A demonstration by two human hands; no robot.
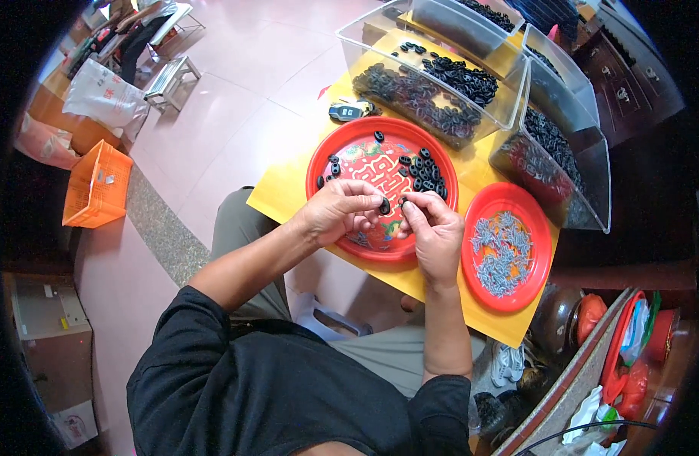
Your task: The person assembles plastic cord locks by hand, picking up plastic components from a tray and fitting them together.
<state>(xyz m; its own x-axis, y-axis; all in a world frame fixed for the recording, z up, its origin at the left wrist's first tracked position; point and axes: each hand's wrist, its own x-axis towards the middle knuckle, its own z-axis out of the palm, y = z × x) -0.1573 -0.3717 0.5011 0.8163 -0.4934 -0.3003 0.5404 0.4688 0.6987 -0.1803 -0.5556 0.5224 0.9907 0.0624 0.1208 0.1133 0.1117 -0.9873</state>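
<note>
Over the red round tray (316, 163) my left hand (336, 210) is closed, pinching a black oval plastic piece (384, 206) between thumb and fingertips. Just to its right, my right hand (434, 232) is closed too, thumb against forefinger. A small dark bit (403, 201) shows at its fingertips, too small to name. More black oval pieces (424, 169) lie bunched on the tray's right side, with several others (333, 167) at its left rim. Beside my right hand, a smaller red plate (543, 258) holds many small grey screw-like parts (503, 254).
Clear plastic bins (509, 106) of black pieces stand at the back and right of the yellow table (285, 186). A car key (345, 112) lies behind the tray. On the floor at left are an orange crate (99, 186) and a small stool (171, 82).
</note>
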